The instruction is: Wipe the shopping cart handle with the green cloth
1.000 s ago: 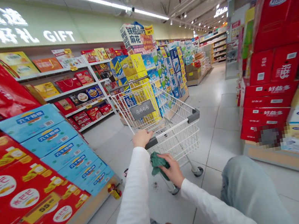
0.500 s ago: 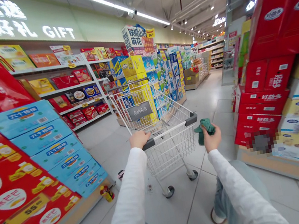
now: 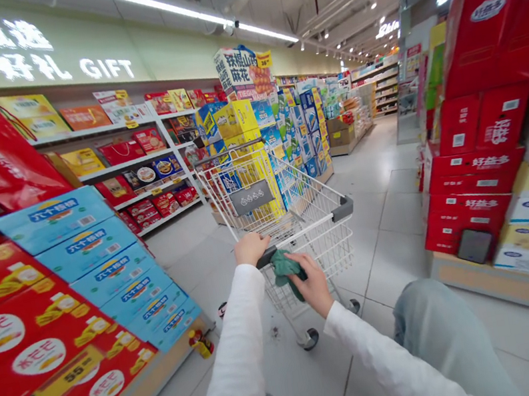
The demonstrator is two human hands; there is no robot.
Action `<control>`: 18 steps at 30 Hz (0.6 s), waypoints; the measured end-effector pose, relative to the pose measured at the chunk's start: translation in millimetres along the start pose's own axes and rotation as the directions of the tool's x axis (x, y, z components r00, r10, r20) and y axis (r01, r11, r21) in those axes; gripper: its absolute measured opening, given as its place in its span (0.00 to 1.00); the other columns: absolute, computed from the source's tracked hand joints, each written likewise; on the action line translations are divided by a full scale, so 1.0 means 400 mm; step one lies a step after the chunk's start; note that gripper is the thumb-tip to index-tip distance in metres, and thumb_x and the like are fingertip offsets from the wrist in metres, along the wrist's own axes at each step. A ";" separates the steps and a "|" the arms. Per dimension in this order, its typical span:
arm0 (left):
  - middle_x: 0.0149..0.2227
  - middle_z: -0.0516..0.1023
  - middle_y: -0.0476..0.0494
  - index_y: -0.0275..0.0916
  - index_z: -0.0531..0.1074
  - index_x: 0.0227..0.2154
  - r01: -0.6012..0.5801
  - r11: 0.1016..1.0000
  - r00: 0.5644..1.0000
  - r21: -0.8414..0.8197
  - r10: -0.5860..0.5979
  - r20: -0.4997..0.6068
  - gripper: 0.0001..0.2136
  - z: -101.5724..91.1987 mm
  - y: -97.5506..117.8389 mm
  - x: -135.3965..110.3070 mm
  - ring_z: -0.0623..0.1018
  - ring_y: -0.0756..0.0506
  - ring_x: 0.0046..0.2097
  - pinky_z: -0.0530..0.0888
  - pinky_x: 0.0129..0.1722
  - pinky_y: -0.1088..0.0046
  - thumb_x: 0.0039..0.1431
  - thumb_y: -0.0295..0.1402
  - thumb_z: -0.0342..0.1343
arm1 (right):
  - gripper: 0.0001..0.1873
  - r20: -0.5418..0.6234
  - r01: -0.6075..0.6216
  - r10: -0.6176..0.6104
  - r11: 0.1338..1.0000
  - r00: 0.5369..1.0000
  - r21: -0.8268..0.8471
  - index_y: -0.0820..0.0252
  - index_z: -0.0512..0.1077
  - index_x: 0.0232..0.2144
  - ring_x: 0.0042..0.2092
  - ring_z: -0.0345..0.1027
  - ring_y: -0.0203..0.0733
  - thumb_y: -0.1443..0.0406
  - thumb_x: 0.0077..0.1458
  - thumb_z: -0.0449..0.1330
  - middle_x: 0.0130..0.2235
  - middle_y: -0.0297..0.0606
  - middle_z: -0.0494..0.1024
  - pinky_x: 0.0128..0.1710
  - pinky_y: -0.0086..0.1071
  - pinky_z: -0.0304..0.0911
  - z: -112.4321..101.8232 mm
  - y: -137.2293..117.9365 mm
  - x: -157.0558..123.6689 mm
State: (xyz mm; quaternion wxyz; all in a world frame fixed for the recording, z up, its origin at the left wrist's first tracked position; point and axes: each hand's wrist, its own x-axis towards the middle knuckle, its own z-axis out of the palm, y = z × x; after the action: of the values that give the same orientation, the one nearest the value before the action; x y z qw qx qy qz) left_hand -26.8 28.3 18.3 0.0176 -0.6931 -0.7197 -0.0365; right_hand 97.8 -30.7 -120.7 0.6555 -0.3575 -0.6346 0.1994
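A metal wire shopping cart [image 3: 325, 242] stands in front of me, with grey-black corner pieces on its near rim. My left hand [image 3: 251, 247] is closed around the near rim by the left corner piece. In my right hand [image 3: 313, 281] is a crumpled green cloth [image 3: 284, 264], pinched between the fingers. The cloth lies against the rim just right of my left hand. A dark grey panel [image 3: 250, 197] hangs on the cart's left part. The cart's basket shows bare wire where I can see into it.
Light blue cartons [image 3: 94, 243] and red cartons [image 3: 28, 332] are stacked on the left. Red boxes [image 3: 475, 183] rise on the right, with a dark phone-like slab [image 3: 474, 246] on the ledge. Behind the cart stand yellow boxes [image 3: 238, 118]. A small red-yellow item [image 3: 201, 344] lies by the left base.
My right hand has moved left with the green cloth, from the cart's right corner to the rim beside my left hand. My left hand keeps its hold. My right knee has come higher into view.
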 end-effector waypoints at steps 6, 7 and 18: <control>0.43 0.78 0.39 0.43 0.77 0.35 0.004 1.000 1.000 -0.017 -0.003 0.013 0.18 0.000 -0.005 0.004 0.75 0.40 0.46 0.70 0.42 0.66 0.56 0.42 0.42 | 0.19 -0.245 -0.077 -0.003 0.945 0.969 -0.318 0.57 0.69 0.47 0.46 0.65 0.46 0.62 0.52 0.55 0.43 0.42 0.71 0.47 0.41 0.61 -0.214 0.096 0.100; 0.43 0.78 0.39 0.43 0.77 0.35 0.005 1.000 1.000 -0.023 -0.004 0.017 0.18 0.001 -0.006 0.008 0.75 0.40 0.46 0.70 0.42 0.66 0.56 0.42 0.43 | 0.19 -0.287 -0.105 -0.009 0.919 0.958 -0.381 0.57 0.69 0.47 0.46 0.65 0.46 0.61 0.52 0.55 0.43 0.42 0.70 0.47 0.41 0.61 -0.259 0.107 0.118; 0.48 0.75 0.44 0.46 0.74 0.40 -0.211 0.968 0.746 -0.132 0.073 -0.662 0.12 -0.010 0.061 -0.135 0.70 0.42 0.53 0.50 0.61 0.49 0.59 0.38 0.46 | 0.22 0.114 0.202 -0.168 0.752 0.979 -0.628 0.55 0.67 0.51 0.45 0.67 0.47 0.60 0.52 0.55 0.44 0.42 0.70 0.41 0.36 0.63 -0.397 0.097 0.420</control>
State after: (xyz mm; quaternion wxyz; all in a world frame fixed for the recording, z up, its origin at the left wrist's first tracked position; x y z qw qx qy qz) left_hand -0.5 -25.0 18.8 0.2002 -0.6880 -0.6060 -0.3455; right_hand 279.3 80.8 -23.1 0.4962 -0.4884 -0.7129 -0.0839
